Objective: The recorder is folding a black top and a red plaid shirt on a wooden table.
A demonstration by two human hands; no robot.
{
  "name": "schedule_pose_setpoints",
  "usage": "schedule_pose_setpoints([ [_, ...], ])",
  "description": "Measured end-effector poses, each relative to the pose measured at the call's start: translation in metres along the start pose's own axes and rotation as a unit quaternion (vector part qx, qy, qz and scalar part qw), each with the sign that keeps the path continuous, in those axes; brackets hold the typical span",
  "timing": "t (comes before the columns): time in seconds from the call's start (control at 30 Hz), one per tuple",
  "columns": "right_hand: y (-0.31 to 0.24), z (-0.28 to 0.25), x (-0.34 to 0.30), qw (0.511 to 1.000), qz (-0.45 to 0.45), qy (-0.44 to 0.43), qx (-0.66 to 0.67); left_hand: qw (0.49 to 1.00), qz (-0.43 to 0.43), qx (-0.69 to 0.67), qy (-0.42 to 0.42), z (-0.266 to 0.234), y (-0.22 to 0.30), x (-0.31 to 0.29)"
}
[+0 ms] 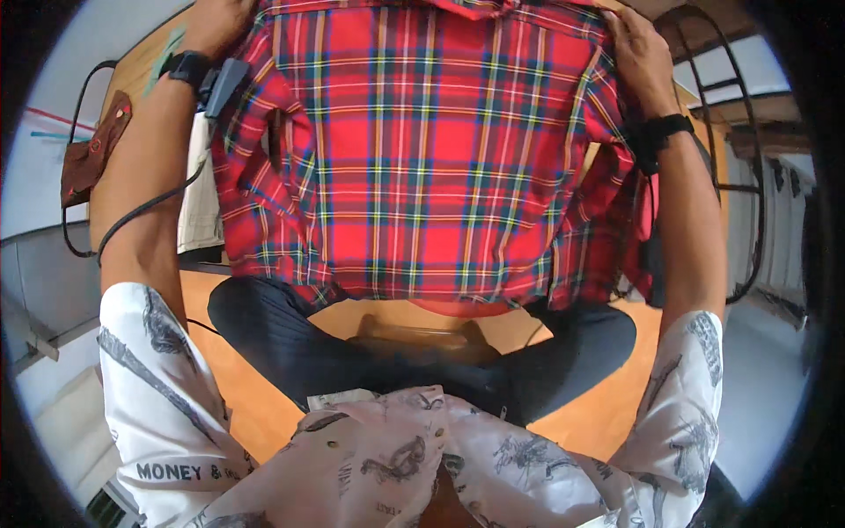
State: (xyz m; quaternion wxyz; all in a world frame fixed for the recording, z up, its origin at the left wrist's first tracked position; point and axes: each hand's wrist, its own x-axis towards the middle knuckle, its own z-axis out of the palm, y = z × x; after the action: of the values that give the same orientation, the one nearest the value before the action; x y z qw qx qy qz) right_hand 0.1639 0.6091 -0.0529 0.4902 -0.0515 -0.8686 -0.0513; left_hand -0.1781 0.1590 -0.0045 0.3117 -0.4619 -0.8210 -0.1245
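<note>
A red plaid shirt (440, 158) hangs spread out in front of me, its back panel toward me and its sleeves drooping at both sides. My left hand (218, 25) is at the shirt's upper left shoulder, closed on the cloth; its fingertips are cut off by the upper edge. At the opposite shoulder, my right hand (641, 55) grips the fabric with bent fingers. The collar is partly cut off at the top. The shirt's lower hem reaches down to my crossed legs.
I sit cross-legged on an orange-brown surface (238, 387). Pale folded cloth (201, 198) lies beside my left forearm. A brown strap-like piece (95, 150) hangs on a dark metal loop at the left. A dark metal frame (735, 158) stands at the right.
</note>
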Motion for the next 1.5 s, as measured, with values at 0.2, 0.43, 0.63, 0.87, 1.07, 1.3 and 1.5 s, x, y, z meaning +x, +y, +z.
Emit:
schedule_pose_setpoints([
  [0.2,0.003,0.018,-0.007,0.983,0.115,-0.141,-0.027,0.997,-0.040,0.032,-0.065,0.007,0.021,0.000],
  [0.43,-0.013,0.016,-0.004,0.959,0.183,-0.211,-0.053,0.992,-0.058,0.014,-0.112,0.039,0.021,0.009],
  [0.63,-0.001,0.032,-0.010,0.953,0.192,-0.223,-0.071,0.990,-0.073,-0.012,-0.118,0.061,0.024,0.010],
  [0.87,-0.010,0.050,-0.016,0.956,0.133,-0.237,-0.109,0.999,-0.012,0.019,-0.023,0.085,0.045,-0.004],
  [1.07,-0.098,0.049,0.003,0.967,-0.020,-0.247,0.064,0.973,0.067,-0.145,-0.164,0.088,0.116,-0.010],
  [1.3,-0.119,0.095,0.002,0.977,0.001,-0.212,-0.009,0.979,0.097,-0.173,-0.043,0.122,0.125,0.005],
  [1.5,-0.093,0.113,0.018,0.974,0.070,-0.192,0.097,0.959,-0.067,-0.195,-0.194,0.144,0.131,0.035],
])
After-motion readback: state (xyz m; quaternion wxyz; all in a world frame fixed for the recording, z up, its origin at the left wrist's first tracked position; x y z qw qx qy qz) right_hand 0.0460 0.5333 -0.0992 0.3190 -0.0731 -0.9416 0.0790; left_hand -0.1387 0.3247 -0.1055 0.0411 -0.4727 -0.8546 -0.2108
